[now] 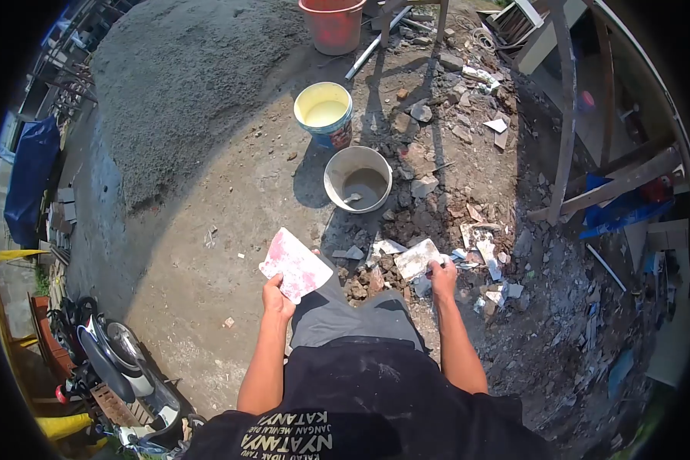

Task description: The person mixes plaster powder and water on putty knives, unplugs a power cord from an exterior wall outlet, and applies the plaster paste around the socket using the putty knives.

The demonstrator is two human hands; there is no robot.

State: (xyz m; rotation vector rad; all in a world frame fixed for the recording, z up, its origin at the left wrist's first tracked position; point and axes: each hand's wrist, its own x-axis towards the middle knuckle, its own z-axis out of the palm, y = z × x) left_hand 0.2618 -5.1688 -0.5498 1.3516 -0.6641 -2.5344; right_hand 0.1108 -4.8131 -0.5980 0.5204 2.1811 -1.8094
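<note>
White, pink-smeared panel (299,264) clamped in our left hand (277,299), dingy plate (415,259) in our right hand's (442,277) pinch: we judge both light, stiff, best edge-held.

Bright sun; the yellow-lined bucket (335,136) throws a hard shadow (309,182) toward 7 o'clock; fisheye edges bow into black corners.
</note>
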